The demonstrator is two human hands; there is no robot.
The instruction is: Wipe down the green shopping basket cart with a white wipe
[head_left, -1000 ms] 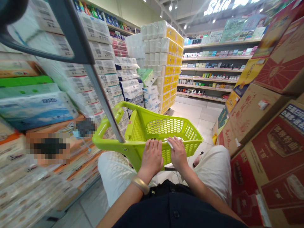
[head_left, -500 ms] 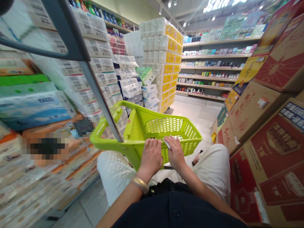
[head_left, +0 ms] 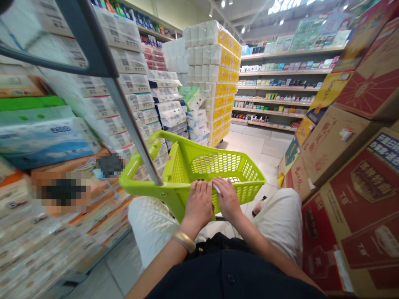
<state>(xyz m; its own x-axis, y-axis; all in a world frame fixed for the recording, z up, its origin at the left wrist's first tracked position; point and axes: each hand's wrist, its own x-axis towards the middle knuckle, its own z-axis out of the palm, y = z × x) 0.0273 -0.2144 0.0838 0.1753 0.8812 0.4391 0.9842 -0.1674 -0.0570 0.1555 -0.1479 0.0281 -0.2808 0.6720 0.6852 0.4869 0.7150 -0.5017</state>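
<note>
A lime-green plastic shopping basket on wheels stands in front of me in a shop aisle, with its long handle at the left. My left hand lies flat on the near rim, fingers stretched out, a gold bangle on the wrist. Beside it my right hand also rests on the rim, with a small white thing under its fingers. I cannot see into the bottom of the basket.
Stacked packs of tissue and toilet paper line the left side and the far end. Red and brown cardboard boxes are piled on the right. A grey metal bar slants across the left. Tiled floor runs ahead to shelves.
My right hand has slid a little to the left along the rim, covering more of the white thing. The basket and my left hand have barely shifted.
</note>
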